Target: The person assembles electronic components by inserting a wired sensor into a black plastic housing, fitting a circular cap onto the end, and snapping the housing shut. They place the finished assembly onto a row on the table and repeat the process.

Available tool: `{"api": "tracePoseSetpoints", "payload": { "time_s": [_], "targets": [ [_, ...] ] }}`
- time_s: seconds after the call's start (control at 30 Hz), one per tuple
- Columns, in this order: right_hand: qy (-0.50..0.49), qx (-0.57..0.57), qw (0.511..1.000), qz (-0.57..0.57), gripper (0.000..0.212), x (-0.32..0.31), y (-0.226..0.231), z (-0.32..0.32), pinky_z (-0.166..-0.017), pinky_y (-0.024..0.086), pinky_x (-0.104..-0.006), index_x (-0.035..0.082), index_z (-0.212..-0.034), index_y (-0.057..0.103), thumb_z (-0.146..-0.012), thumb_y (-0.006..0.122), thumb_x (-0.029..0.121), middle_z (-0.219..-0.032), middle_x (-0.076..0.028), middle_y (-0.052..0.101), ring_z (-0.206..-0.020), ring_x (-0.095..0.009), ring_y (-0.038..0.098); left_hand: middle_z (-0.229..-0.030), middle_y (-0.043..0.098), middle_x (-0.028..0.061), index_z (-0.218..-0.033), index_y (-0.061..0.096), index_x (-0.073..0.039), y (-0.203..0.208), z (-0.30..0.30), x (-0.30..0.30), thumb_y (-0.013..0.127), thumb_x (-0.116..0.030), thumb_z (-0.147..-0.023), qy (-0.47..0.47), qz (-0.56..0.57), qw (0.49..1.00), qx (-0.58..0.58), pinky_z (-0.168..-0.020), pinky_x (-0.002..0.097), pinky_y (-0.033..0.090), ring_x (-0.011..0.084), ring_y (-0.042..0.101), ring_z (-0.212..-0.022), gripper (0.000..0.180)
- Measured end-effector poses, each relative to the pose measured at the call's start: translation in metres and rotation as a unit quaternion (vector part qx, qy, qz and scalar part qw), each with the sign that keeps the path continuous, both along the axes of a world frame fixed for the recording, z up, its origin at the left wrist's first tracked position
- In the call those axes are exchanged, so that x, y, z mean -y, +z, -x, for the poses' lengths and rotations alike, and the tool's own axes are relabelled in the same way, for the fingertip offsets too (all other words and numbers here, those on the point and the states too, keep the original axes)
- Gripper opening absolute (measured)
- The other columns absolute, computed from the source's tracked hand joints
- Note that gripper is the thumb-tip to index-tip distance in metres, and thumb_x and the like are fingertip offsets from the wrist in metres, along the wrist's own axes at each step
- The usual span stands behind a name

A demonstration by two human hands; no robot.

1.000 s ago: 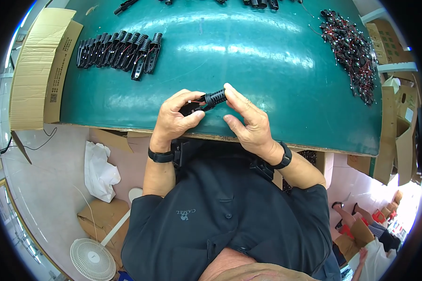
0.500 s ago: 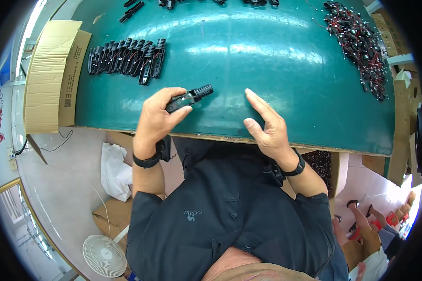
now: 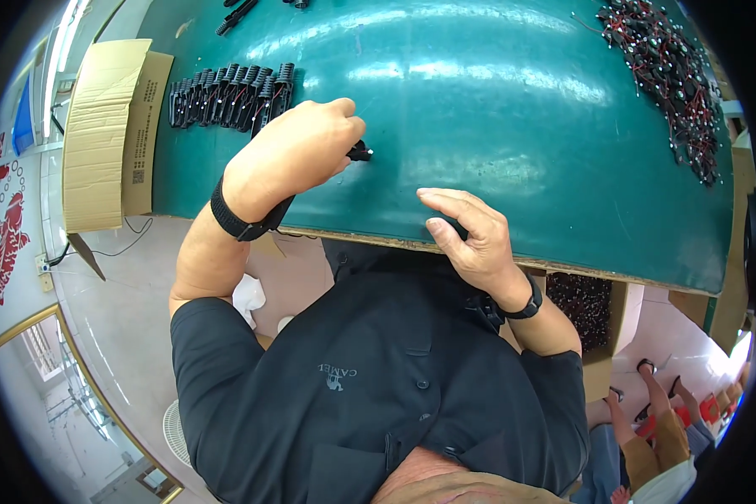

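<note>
My left hand [image 3: 307, 139] is closed, its back turned up and its wrist bent over the table's near part. From under its fingers sticks out a small piece of the black plastic housing [image 3: 360, 152]; the rest of it is hidden by the hand. Just beyond that hand, a row of similar black housings [image 3: 227, 97] with ribbed ends lies side by side, some red wire showing in them. My right hand [image 3: 481, 238] hovers near the front edge, holding nothing, thumb and fingers apart and slightly curved.
Across the green table top [image 3: 496, 134], a heap of small black parts with red wires [image 3: 664, 84] lies at the far right. An upright cardboard box [image 3: 105, 134] borders the left side. More black pieces [image 3: 237, 17] lie at the back. People's legs [image 3: 659, 403] show at lower right.
My left hand has turned over and swung up and to the right, now covering most of the black housing. My right hand has dropped slightly, its fingers curving more. The whole view has shifted a little.
</note>
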State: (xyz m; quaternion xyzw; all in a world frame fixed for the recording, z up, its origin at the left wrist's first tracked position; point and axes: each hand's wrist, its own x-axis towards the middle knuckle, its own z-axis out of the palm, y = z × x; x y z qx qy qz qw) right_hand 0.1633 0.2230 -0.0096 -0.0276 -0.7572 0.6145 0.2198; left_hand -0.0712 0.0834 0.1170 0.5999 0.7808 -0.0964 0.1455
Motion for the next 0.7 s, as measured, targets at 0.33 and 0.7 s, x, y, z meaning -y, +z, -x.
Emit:
{"api": "tracePoseSetpoints", "payload": {
  "time_s": [0.33, 0.7],
  "targets": [
    [-0.005, -0.016, 1.000, 0.002, 0.020, 0.001, -0.003, 0.000, -0.092, 0.058, -0.0341, 0.000, -0.116, 0.076, -0.097, 0.072, 0.004, -0.113, -0.014, 0.078, -0.104, -0.025, 0.075, -0.102, 0.066, 0.0160, -0.107, 0.070, -0.001, -0.002, -0.006, 0.028, 0.086, -0.009, -0.079, 0.034, -0.089, 0.995, 0.021, -0.078, 0.0452, 0.058, 0.0397, 0.070, -0.089, 0.032],
    [-0.016, 0.017, 1.000, -0.011, 0.015, 0.003, 0.002, -0.004, -0.087, 0.057, -0.0306, -0.002, -0.112, 0.077, -0.100, 0.070, 0.004, -0.108, -0.012, 0.078, -0.097, -0.019, 0.073, -0.106, 0.074, 0.0093, -0.118, 0.071, -0.001, -0.069, 0.036, 0.210, 0.086, -0.012, -0.085, 0.379, -0.398, 0.832, 0.076, -0.087, 0.0319, 0.057, 0.0194, 0.070, -0.092, 0.037]
  ]
}}
